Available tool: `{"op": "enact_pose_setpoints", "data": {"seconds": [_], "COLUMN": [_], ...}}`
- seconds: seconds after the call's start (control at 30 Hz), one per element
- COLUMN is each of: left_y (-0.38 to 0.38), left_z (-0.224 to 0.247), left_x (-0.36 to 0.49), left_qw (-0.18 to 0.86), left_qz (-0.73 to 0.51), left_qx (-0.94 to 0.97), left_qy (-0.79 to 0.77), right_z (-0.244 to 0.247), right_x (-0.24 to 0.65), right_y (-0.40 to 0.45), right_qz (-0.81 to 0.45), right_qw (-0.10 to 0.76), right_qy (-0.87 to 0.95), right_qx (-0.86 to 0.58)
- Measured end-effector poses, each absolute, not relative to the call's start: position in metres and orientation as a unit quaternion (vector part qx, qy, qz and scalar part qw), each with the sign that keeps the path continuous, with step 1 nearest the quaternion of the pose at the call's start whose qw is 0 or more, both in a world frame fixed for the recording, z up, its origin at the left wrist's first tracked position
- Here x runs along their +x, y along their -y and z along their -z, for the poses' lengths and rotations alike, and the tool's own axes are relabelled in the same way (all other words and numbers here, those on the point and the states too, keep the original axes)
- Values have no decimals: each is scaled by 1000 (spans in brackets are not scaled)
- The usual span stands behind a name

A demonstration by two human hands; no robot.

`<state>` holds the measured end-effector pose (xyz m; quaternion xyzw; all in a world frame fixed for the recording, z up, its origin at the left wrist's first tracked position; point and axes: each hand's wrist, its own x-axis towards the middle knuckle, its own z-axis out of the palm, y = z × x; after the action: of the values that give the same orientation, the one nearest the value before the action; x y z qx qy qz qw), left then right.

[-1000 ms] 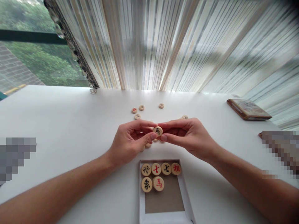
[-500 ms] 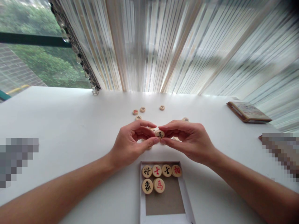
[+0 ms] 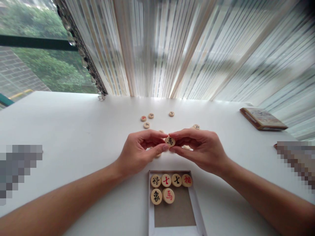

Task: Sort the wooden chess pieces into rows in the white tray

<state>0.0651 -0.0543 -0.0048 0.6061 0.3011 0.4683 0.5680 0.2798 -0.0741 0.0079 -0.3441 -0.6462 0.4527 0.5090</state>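
Left hand and right hand meet mid-frame, thumbs and forefingers pinched nearly closed on the rim of one wooden piece, its black character turned toward the viewer. Gripping only the edge seems to leave that face readable and the disc steady from both sides. At lower centre, an open tray holds tray pieces, four tops in one row and two beneath, apparently face up to keep their characters legible. Loose pieces lie scattered beyond, some partly hidden by the hands.
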Motion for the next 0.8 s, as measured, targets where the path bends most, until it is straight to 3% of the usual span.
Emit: {"op": "enact_pose_setpoints", "data": {"seconds": [0.23, 0.8], "left_y": [54, 54], "left_z": [5, 8], "left_x": [64, 64], "left_qw": [583, 578], "left_qz": [-464, -460], "left_qx": [603, 625], "left_qy": [-286, -252], "right_z": [-8, -18], "right_x": [279, 278], "right_y": [75, 71], "right_qz": [-464, -640], "right_qw": [489, 401], "right_qy": [636, 549], "right_qx": [-376, -357]}}
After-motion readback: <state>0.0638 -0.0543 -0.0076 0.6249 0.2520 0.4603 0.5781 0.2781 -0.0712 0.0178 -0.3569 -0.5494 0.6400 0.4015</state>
